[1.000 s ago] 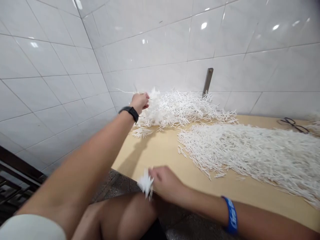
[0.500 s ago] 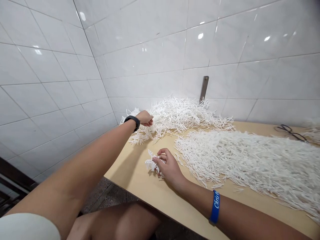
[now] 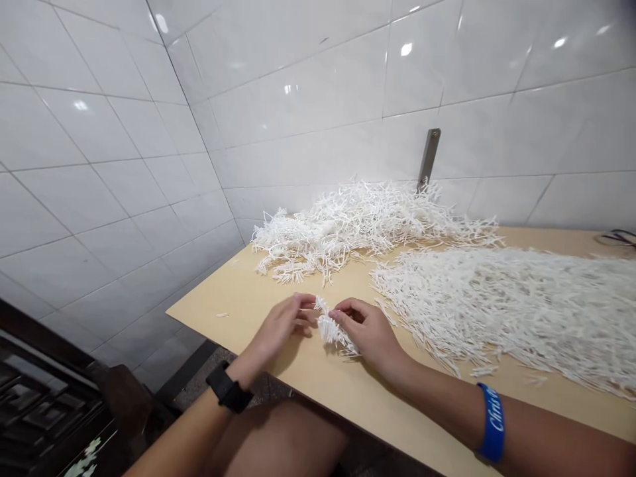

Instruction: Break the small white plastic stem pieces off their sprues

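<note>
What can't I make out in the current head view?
All in the head view:
White bundle: its pinched part, hidden by the right hand.
Left hand: whether its fingertips touch the bundle, too small to tell.
Metal bar: lower end, hidden by the back pile.
Front pile: right end, cut off by the right edge.

Bright, fairly even light comes from overhead, leaving small glare spots on the glossy white tiled wall point(image 3: 308, 159). A soft shadow lies under the left hand point(image 3: 282, 324) on the flat, pale wood-coloured surface point(image 3: 213, 291), while the dark carved wooden lattice point(image 3: 44, 397) sinks into dimness. Wide-angle distortion stretches the edges (the upper right corner darkens too); fine strands in the tangled white heap point(image 3: 368, 215) blur together.
</note>
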Motion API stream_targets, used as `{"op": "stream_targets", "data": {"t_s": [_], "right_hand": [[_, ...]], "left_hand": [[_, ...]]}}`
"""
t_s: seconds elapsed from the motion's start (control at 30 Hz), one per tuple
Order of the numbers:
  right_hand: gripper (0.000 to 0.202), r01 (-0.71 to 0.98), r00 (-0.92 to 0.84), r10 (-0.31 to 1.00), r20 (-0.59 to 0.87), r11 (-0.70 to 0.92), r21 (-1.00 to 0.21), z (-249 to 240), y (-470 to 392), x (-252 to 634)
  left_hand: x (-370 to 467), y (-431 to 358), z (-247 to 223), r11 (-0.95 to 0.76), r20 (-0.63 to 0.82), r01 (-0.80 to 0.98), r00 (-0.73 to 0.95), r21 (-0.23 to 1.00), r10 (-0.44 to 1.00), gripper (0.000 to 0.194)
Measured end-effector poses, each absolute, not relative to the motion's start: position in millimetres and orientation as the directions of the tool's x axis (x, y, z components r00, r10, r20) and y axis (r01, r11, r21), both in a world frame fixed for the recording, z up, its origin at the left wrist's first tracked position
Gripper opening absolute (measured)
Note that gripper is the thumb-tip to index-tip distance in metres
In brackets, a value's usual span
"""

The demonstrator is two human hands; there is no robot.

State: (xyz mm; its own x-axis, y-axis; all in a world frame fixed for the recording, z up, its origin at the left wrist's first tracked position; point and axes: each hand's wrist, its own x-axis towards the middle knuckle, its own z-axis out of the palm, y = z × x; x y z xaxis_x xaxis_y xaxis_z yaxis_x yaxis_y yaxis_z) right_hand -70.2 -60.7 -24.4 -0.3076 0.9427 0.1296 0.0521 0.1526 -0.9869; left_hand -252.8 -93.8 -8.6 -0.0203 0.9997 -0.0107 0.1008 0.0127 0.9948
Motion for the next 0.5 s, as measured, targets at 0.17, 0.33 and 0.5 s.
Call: {"op": "stream_targets", "data": {"t_s": [0.17, 0.33, 0.5], "right_hand": [[0.023, 0.087, -0.282, 0.951, 0.130, 0.160, -0.983, -22.4, -61.3, -68.5], [0.025, 0.135, -0.291, 0.948, 0.131, 0.176, -0.975, -19.1, -64.3, -68.0], [0.026, 0.195, -0.400, 0.912, 0.086, 0.176, -0.965, -19.5, -67.4, -66.2]], "left_hand": [[-239.0, -112.9, -17.6, -0.099, 0.065, 0.226, 0.154, 0.969, 0.986, 0.069], [-236.5, -112.1, -18.8, -0.051, 0.051, 0.215, 0.008, 0.975, 0.999, 0.051], [-240.5, -112.1, -15.8, -0.090, 0.077, 0.298, 0.054, 0.950, 0.996, 0.030]]}}
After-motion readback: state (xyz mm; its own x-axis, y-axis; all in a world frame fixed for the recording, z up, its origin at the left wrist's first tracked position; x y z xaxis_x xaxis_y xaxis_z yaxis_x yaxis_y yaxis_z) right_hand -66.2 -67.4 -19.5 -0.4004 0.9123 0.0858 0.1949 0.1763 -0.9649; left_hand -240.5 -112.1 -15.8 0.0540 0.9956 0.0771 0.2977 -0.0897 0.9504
